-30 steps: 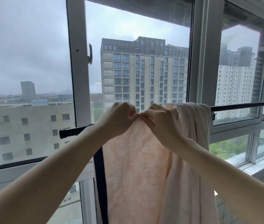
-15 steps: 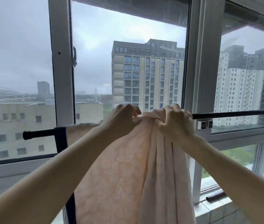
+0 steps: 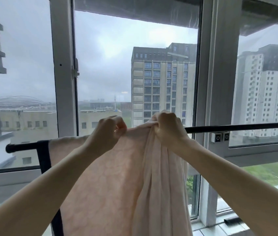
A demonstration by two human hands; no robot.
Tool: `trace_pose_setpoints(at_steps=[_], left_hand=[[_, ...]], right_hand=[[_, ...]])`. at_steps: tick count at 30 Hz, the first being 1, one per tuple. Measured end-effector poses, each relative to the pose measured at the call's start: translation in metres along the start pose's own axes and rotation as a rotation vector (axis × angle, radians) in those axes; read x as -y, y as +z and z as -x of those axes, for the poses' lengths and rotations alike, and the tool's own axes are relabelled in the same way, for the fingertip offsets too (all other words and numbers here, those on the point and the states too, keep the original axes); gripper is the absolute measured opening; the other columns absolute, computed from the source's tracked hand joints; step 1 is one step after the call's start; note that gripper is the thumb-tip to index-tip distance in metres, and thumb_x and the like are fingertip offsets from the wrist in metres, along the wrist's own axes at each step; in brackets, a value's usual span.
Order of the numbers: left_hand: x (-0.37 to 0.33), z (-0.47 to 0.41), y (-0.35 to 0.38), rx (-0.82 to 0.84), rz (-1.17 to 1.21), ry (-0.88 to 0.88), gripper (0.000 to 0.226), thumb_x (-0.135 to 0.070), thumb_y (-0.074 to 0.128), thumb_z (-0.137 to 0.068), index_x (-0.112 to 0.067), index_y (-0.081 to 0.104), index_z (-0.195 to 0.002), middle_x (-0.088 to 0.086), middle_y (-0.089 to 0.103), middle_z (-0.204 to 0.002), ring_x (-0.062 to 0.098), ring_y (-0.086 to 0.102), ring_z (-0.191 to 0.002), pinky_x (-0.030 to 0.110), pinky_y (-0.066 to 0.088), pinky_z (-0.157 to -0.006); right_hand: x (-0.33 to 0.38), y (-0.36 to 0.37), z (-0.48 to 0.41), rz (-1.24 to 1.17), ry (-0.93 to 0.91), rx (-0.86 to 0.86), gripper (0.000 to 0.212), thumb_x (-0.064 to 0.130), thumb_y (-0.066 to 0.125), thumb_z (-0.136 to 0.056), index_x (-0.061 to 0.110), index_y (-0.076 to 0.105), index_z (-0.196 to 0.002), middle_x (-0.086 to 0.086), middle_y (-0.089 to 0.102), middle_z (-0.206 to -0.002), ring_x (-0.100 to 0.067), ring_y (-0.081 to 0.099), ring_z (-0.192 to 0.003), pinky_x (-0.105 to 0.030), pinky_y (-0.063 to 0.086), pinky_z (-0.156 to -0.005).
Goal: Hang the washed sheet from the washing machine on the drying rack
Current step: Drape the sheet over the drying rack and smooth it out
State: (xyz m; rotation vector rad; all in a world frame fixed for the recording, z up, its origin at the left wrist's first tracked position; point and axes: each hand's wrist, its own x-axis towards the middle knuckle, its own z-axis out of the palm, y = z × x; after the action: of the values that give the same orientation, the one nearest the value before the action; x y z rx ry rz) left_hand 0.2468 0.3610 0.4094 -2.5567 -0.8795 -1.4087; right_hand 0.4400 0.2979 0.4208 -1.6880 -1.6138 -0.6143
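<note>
Indoors, one pale pink sheet [image 3: 111,176] is hanging over one black rod [image 3: 237,127] that is running left to right across a big window [image 3: 63,65], rising slightly toward the right. Two bare hands are reaching up to the rod. The left hand [image 3: 107,132] is pinching the sheet's top edge between curled fingers and thumb. The right hand [image 3: 168,128], just beside it, is clenching a gathered bunch of cloth at the rod. The sheet's length is falling straight down past the bottom of the view; on the left it is lying spread flat along the rod, and on the right it is dropping in narrow folds. One dark band [image 3: 43,157] is edging its left side. Grey tower blocks [image 3: 162,82] are standing outside.
</note>
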Motion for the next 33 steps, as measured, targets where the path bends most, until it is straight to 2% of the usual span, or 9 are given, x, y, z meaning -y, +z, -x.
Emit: trace_pose_setpoints(at_steps=[4, 7, 14, 17, 19, 22, 26, 29, 33], left_hand=[[0.009, 0.005, -0.006, -0.018, -0.002, -0.004, 0.011, -0.005, 0.067, -0.084, -0.015, 0.066, -0.079, -0.004, 0.065, -0.078, 0.009, 0.061, -0.074, 0.023, 0.049, -0.070], [0.021, 0.010, -0.014, -0.026, -0.027, 0.019, 0.016, -0.004, 0.068, -0.084, -0.018, 0.063, -0.077, -0.006, 0.062, -0.077, 0.006, 0.059, -0.072, 0.022, 0.050, -0.068], [0.049, 0.022, -0.036, -0.020, -0.073, -0.002, 0.011, 0.000, 0.068, -0.083, -0.011, 0.066, -0.081, -0.004, 0.062, -0.078, 0.005, 0.058, -0.074, 0.026, 0.053, -0.070], [0.052, 0.020, -0.038, 0.023, -0.072, -0.062, 0.011, -0.007, 0.067, -0.086, -0.017, 0.065, -0.082, -0.004, 0.064, -0.080, 0.008, 0.059, -0.075, 0.030, 0.053, -0.071], [0.044, 0.014, -0.033, 0.048, -0.057, -0.079, 0.014, -0.012, 0.066, -0.086, -0.025, 0.064, -0.082, -0.007, 0.065, -0.084, 0.008, 0.061, -0.076, 0.032, 0.054, -0.070], [0.019, 0.004, -0.016, 0.105, -0.032, -0.026, 0.014, -0.018, 0.066, -0.088, -0.029, 0.063, -0.096, -0.013, 0.065, -0.093, -0.001, 0.060, -0.077, 0.022, 0.054, -0.068], [-0.015, -0.016, 0.010, 0.134, -0.019, 0.081, 0.024, -0.033, 0.063, -0.089, -0.024, 0.065, -0.112, -0.007, 0.068, -0.107, 0.005, 0.063, -0.083, 0.032, 0.056, -0.077], [-0.026, -0.024, 0.025, 0.108, 0.006, 0.093, 0.019, -0.032, 0.068, -0.086, -0.019, 0.071, -0.100, -0.005, 0.069, -0.099, 0.006, 0.060, -0.080, 0.029, 0.053, -0.077], [-0.023, -0.026, 0.033, 0.021, 0.112, 0.011, 0.007, -0.027, 0.075, -0.080, -0.020, 0.074, -0.081, -0.010, 0.069, -0.080, 0.003, 0.063, -0.072, 0.024, 0.051, -0.070]], right_hand=[[-0.014, -0.020, -0.013, -0.116, 0.001, -0.008, 0.017, 0.007, 0.057, -0.089, 0.008, 0.073, -0.094, -0.008, 0.073, -0.089, -0.024, 0.068, -0.088, -0.035, 0.055, -0.086], [-0.031, -0.033, -0.017, -0.123, 0.019, -0.046, 0.016, 0.008, 0.062, -0.089, 0.007, 0.074, -0.098, -0.009, 0.074, -0.096, -0.023, 0.067, -0.095, -0.022, 0.047, -0.087], [-0.064, -0.047, -0.022, -0.070, 0.080, -0.130, 0.016, 0.007, 0.061, -0.090, 0.006, 0.074, -0.099, -0.011, 0.073, -0.097, -0.026, 0.067, -0.093, -0.026, 0.049, -0.083], [-0.066, -0.042, -0.017, -0.015, 0.075, -0.109, 0.014, 0.016, 0.062, -0.090, 0.012, 0.072, -0.099, -0.007, 0.073, -0.094, -0.025, 0.068, -0.090, -0.033, 0.054, -0.081], [-0.062, -0.032, -0.009, 0.030, 0.046, -0.041, 0.016, 0.026, 0.064, -0.090, 0.015, 0.071, -0.099, -0.003, 0.071, -0.092, -0.022, 0.066, -0.087, -0.031, 0.051, -0.073], [-0.057, -0.020, -0.002, 0.042, 0.018, -0.042, 0.020, 0.034, 0.062, -0.089, 0.018, 0.069, -0.097, 0.001, 0.068, -0.093, -0.021, 0.064, -0.085, -0.030, 0.048, -0.068], [-0.049, -0.015, 0.000, 0.071, 0.061, -0.013, 0.020, 0.038, 0.054, -0.084, 0.021, 0.065, -0.089, 0.003, 0.060, -0.092, -0.020, 0.059, -0.081, -0.031, 0.048, -0.068], [-0.047, -0.012, 0.002, 0.130, 0.071, 0.019, 0.025, 0.042, 0.053, -0.087, 0.022, 0.064, -0.097, -0.002, 0.058, -0.098, -0.026, 0.059, -0.089, -0.038, 0.051, -0.077], [-0.055, -0.003, 0.001, 0.145, 0.053, -0.008, 0.019, 0.019, 0.053, -0.091, 0.017, 0.066, -0.105, -0.006, 0.059, -0.104, -0.034, 0.057, -0.100, -0.050, 0.049, -0.086]])
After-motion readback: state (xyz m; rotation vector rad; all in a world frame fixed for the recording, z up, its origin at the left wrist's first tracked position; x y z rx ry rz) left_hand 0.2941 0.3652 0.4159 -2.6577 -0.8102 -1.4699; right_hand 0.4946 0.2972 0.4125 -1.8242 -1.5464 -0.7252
